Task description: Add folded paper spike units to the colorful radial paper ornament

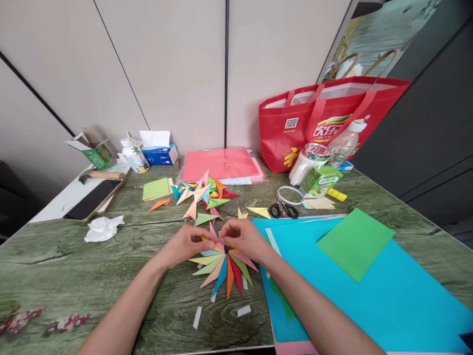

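- At the far left edge of the table (66, 276) lie a dark phone (92, 199) and a tool with a wooden handle (105, 174), with an open cardboard box (93, 148) behind them.
- A crumpled white tissue (103, 228) sits on the green tabletop, well apart from the hands.
- Further back stand a white bottle (135, 158) and a blue tissue box (159, 153), just beside each other.
- A loose pile of folded paper points (203, 197) in many colours lies near the middle, in front of a pink paper stack (221, 164).
- The left hand (185, 244) is curled nearly closed, thumb and fingertips pinching the upper hub of the paper fan (225, 268).
- The paper fan rests flat on the table between and just below both hands, its coloured points spreading toward the person.
- Small white strips (197, 317) lie on the table near the fan's lower tips.
- The right hand (244, 236) is likewise curled tight, fingertips gripping the same hub, almost touching the left hand.
- Scissors (284, 209) and a tape ring (290, 195) lie beyond the right hand.
- A large blue sheet (388, 296) covers the right side, the right forearm crossing its edge, with a green square (355, 242) on top.
- A red bag (325, 118) stands at the back right.
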The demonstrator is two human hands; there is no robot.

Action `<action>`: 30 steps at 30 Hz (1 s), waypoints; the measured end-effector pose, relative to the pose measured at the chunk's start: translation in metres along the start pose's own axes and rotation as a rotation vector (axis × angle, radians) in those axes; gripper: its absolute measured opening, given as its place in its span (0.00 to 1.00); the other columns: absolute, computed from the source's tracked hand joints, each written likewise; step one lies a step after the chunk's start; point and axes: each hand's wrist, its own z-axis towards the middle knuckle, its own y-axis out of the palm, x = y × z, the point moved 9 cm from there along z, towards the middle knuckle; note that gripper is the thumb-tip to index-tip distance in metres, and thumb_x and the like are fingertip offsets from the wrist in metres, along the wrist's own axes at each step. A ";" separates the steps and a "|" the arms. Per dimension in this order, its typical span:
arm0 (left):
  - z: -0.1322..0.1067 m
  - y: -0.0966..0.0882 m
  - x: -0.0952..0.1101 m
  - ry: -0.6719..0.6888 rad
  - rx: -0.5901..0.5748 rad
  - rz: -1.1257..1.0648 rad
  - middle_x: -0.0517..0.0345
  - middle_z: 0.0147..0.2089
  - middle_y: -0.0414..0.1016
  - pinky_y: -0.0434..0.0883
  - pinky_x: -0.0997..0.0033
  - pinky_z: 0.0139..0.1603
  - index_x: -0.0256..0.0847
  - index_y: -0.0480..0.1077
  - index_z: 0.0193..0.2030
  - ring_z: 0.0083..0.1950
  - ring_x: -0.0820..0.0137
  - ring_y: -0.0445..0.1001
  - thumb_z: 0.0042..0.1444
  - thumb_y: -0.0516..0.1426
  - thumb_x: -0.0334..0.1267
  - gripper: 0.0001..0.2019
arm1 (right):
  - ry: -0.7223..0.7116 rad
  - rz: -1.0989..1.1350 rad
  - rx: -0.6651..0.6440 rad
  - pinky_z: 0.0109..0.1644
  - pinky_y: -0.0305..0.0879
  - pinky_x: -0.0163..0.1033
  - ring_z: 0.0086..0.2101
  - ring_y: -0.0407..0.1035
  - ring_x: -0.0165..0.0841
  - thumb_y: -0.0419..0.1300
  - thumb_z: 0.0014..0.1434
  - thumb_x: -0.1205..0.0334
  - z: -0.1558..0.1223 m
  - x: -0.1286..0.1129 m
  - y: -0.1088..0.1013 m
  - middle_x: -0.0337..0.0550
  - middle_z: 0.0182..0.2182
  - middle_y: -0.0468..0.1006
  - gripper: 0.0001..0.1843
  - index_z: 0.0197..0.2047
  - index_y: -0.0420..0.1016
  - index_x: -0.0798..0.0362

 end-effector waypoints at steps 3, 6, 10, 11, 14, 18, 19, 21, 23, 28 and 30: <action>0.000 0.000 -0.001 0.000 -0.001 0.003 0.52 0.37 0.77 0.65 0.73 0.34 0.35 0.75 0.36 0.35 0.69 0.71 0.49 0.57 0.45 0.15 | 0.028 0.002 -0.009 0.28 0.62 0.32 0.25 0.68 0.29 0.59 0.44 0.68 0.001 0.003 0.001 0.40 0.23 0.75 0.03 0.26 0.74 0.56; 0.000 0.000 -0.002 -0.002 0.001 0.001 0.52 0.37 0.77 0.65 0.73 0.35 0.35 0.75 0.36 0.35 0.68 0.70 0.49 0.58 0.45 0.15 | 0.043 0.000 -0.013 0.27 0.61 0.31 0.25 0.68 0.29 0.60 0.44 0.68 0.001 0.003 0.001 0.41 0.23 0.75 0.04 0.26 0.75 0.56; 0.000 0.000 -0.001 0.000 -0.002 0.001 0.51 0.37 0.77 0.64 0.72 0.35 0.35 0.75 0.36 0.35 0.68 0.70 0.49 0.58 0.45 0.15 | 0.066 -0.015 -0.042 0.26 0.60 0.31 0.24 0.67 0.29 0.60 0.44 0.66 0.000 0.004 0.001 0.41 0.22 0.75 0.05 0.26 0.76 0.57; 0.000 0.001 -0.001 -0.001 -0.006 -0.001 0.51 0.37 0.77 0.64 0.72 0.35 0.34 0.75 0.36 0.35 0.68 0.70 0.49 0.57 0.44 0.15 | 0.069 -0.022 -0.054 0.26 0.59 0.31 0.23 0.67 0.29 0.60 0.44 0.66 0.000 0.005 0.001 0.41 0.22 0.75 0.05 0.26 0.76 0.57; 0.001 0.001 -0.002 0.001 -0.009 -0.013 0.50 0.37 0.77 0.64 0.72 0.35 0.34 0.75 0.36 0.36 0.68 0.71 0.49 0.57 0.44 0.15 | 0.069 -0.027 -0.084 0.25 0.59 0.30 0.23 0.67 0.28 0.59 0.45 0.65 0.000 0.007 0.003 0.40 0.21 0.76 0.06 0.25 0.76 0.57; 0.001 0.000 -0.005 -0.007 -0.002 -0.019 0.50 0.37 0.77 0.65 0.72 0.35 0.34 0.75 0.37 0.35 0.68 0.71 0.49 0.58 0.44 0.14 | 0.078 -0.041 -0.096 0.23 0.56 0.30 0.22 0.65 0.27 0.58 0.46 0.63 0.001 0.011 0.004 0.40 0.21 0.75 0.08 0.26 0.77 0.57; 0.001 0.000 -0.005 -0.007 0.002 -0.021 0.50 0.37 0.77 0.65 0.72 0.35 0.34 0.75 0.37 0.36 0.68 0.71 0.49 0.58 0.44 0.14 | 0.083 -0.054 -0.094 0.22 0.54 0.29 0.21 0.64 0.27 0.58 0.47 0.62 0.001 0.012 0.004 0.40 0.20 0.75 0.08 0.26 0.77 0.57; 0.001 0.000 -0.006 -0.003 0.007 -0.021 0.51 0.37 0.77 0.65 0.72 0.36 0.35 0.75 0.37 0.36 0.67 0.71 0.50 0.57 0.44 0.14 | 0.094 -0.080 -0.097 0.21 0.53 0.29 0.21 0.63 0.26 0.58 0.47 0.61 0.001 0.014 0.004 0.39 0.20 0.74 0.09 0.26 0.77 0.56; 0.000 0.000 -0.006 0.000 0.005 -0.017 0.51 0.37 0.77 0.65 0.72 0.36 0.35 0.75 0.37 0.36 0.67 0.71 0.50 0.57 0.44 0.14 | 0.097 -0.090 -0.109 0.22 0.53 0.30 0.21 0.63 0.27 0.57 0.48 0.60 0.001 0.015 0.005 0.39 0.20 0.74 0.09 0.26 0.76 0.56; 0.001 0.001 -0.006 -0.001 0.005 -0.021 0.52 0.38 0.77 0.66 0.71 0.37 0.36 0.75 0.37 0.37 0.67 0.72 0.50 0.57 0.44 0.14 | 0.093 -0.054 -0.109 0.26 0.59 0.31 0.25 0.67 0.29 0.57 0.48 0.60 0.001 0.015 0.006 0.41 0.24 0.76 0.09 0.26 0.75 0.56; 0.002 0.001 -0.007 -0.007 0.006 -0.028 0.52 0.38 0.77 0.66 0.72 0.37 0.36 0.75 0.38 0.37 0.67 0.72 0.49 0.57 0.44 0.14 | 0.102 -0.057 -0.114 0.27 0.59 0.31 0.26 0.68 0.30 0.57 0.48 0.61 0.001 0.016 0.006 0.42 0.24 0.77 0.09 0.26 0.75 0.56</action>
